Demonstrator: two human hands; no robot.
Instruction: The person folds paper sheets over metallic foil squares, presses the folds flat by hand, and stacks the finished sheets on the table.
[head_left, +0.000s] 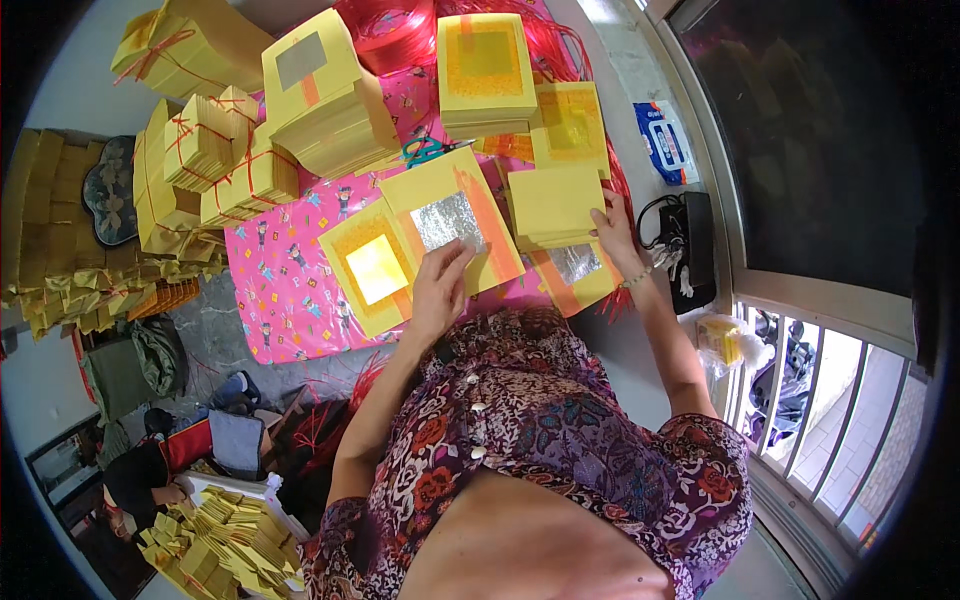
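My left hand (438,290) lies flat with its fingers on a yellow paper sheet bearing a silver foil square (449,222), on a pink patterned cloth (285,290). A yellow sheet with a gold foil square (374,268) sits just left of that hand. My right hand (616,236) grips the right edge of a small stack of plain yellow sheets (552,205), which rests over another silver-foil sheet (575,263).
Tall stacks of yellow paper (325,95) and bundles tied with red string (215,150) fill the far side of the table. Blue-handled scissors (425,150) lie between stacks. A black box with cable (690,245) and a blue packet (662,140) sit right, beside a window. Folded papers (220,545) lie lower left.
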